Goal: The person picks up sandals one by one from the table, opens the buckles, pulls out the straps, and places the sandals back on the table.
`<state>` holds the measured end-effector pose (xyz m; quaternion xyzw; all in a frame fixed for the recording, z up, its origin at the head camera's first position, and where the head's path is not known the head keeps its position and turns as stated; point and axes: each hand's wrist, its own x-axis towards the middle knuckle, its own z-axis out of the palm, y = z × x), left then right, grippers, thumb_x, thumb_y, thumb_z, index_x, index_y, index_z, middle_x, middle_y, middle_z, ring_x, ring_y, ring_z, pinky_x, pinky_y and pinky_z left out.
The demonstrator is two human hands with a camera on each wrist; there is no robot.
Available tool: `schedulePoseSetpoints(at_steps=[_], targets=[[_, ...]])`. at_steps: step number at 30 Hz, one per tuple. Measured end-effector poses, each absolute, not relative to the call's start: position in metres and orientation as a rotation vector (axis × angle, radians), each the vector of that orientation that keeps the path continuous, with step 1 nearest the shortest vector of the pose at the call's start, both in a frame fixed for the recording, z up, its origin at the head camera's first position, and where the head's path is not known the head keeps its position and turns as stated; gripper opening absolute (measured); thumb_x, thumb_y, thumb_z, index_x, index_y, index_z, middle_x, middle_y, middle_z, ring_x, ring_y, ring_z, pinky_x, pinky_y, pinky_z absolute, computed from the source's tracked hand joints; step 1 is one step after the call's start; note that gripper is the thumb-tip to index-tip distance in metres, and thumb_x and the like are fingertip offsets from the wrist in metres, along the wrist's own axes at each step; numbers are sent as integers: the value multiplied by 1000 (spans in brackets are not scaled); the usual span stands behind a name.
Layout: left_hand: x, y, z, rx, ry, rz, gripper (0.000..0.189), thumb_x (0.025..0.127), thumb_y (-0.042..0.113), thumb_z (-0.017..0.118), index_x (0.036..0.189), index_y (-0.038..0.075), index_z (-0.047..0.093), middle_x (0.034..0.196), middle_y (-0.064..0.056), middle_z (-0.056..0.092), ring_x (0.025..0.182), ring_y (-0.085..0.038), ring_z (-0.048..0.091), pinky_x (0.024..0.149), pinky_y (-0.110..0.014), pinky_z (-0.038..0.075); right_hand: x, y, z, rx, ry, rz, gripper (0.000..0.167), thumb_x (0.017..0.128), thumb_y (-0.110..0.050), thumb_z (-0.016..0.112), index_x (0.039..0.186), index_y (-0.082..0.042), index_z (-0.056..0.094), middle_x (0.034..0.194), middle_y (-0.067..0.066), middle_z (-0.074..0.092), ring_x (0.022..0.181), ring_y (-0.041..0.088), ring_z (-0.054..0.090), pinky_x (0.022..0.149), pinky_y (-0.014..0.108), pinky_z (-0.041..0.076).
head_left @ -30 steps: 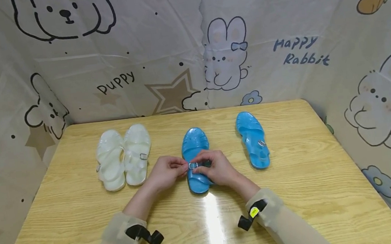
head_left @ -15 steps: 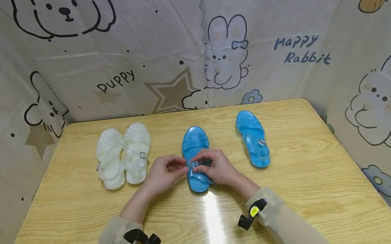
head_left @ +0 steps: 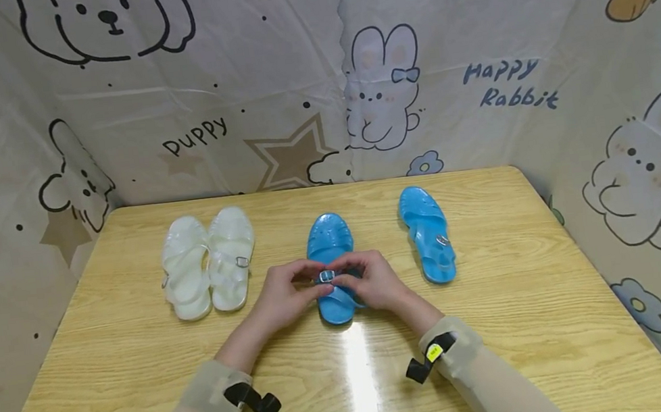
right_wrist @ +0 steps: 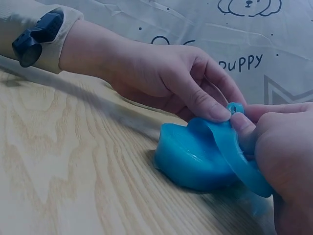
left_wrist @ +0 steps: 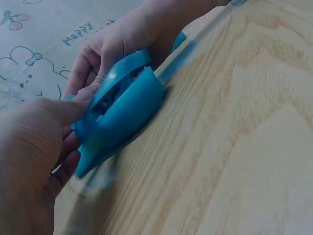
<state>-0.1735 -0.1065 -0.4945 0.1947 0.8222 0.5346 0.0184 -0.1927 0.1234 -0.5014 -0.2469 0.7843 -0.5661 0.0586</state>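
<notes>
A blue jelly sandal (head_left: 329, 233) lies on the table with its toe toward the back wall. Its small silver buckle (head_left: 326, 276) sits between my two hands, over the middle of the sandal. From the left, my left hand (head_left: 284, 297) pinches the buckle end of the strap between thumb and forefinger. My right hand (head_left: 378, 280) pinches the blue strap (right_wrist: 239, 164) from the other side, thumb close to the left thumb. Both sets of fingertips meet around the strap in the right wrist view. The fingers partly hide where strap and buckle join.
To the right lies another blue sandal (head_left: 424, 222), with a silver buckle on its strap. A pair of whitish clear sandals (head_left: 229, 231) stands side by side at the left. Behind the wooden table (head_left: 506, 349) hangs a printed cloth (head_left: 291, 74).
My left hand opened slightly from the buckle's left end, then moved right and now pinches around it. The buckle has tilted up a little. My right hand keeps its grip.
</notes>
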Motion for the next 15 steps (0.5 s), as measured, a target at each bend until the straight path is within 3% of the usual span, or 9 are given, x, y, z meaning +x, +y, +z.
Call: schedulePoseSetpoints(at_steps=[15], targets=[[-179,-104,-500,811,2641,1616,23,93,22,86,115,16,82,106,10,78,97,-7,72,87,-31,61,-193,130,-499,-797,2339,-1718,19,98,0,75,114,-9,80,110,0,77,107,19,71,93,37,59]])
